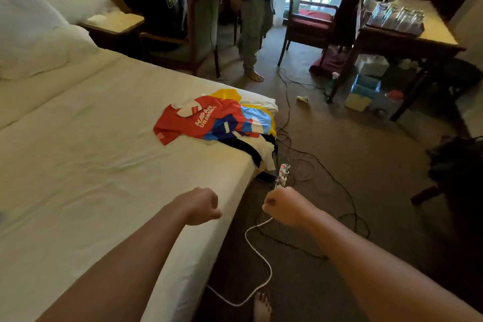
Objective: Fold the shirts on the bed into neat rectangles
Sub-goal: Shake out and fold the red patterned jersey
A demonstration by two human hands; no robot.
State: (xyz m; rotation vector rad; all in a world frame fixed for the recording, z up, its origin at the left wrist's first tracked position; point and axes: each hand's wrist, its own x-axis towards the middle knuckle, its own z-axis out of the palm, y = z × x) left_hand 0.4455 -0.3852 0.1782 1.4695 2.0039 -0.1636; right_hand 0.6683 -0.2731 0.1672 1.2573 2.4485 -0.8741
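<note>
- so the shirts [222, 123] are in a loose heap at the far corner of the bed [91, 165], right by the edge, with a bit of dark and white fabric spilling over the side toward the floor
- top one is the red shirt [193, 123] with white lettering, yellow and blue stuff bunched under and beside it, nothing folded yet as far as I can tell
- left hand [200, 205] hangs over the near edge of the mattress, fingers curled in, nothing in it
- right hand [285, 208] is off the bed, out over the carpet, also curled into a loose fist, and it looks empty; the white cable [257, 251] runs on the floor below it, can't tell if it's pinched or just passing behind
- the key bit: the pile lies ahead of both hands and well apart from them, up along the bed edge, and the red shirt's long side runs roughly across the bed
- left hand is already over the mattress so I'd guess it's the nearer one, right has to swing in over the edge first
</note>
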